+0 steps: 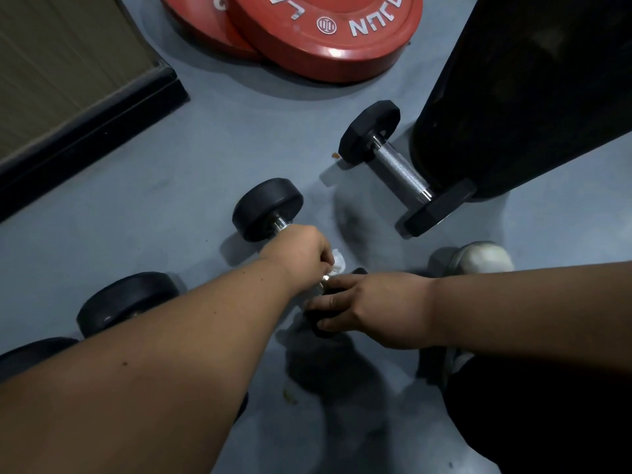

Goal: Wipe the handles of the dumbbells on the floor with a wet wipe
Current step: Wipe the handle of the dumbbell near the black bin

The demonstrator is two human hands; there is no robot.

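Observation:
A round-headed black dumbbell (pixel 267 208) lies on the grey floor in the middle of the head view. My left hand (pixel 304 249) is closed around its chrome handle with a white wet wipe (pixel 338 261) bunched under the fingers. My right hand (pixel 362 304) grips the near head of the same dumbbell, which is mostly hidden. A hex-headed dumbbell (pixel 400 165) with a bare knurled handle lies to the upper right. Another round-headed dumbbell (pixel 126 302) lies at the lower left, partly hidden behind my left forearm.
Two red weight plates (pixel 321 32) overlap at the top. A large black cylinder (pixel 513 97) stands at the right, touching the hex dumbbell. A dark-edged platform (pixel 85 131) runs along the left. My white shoe (pixel 478 258) rests near the right hand.

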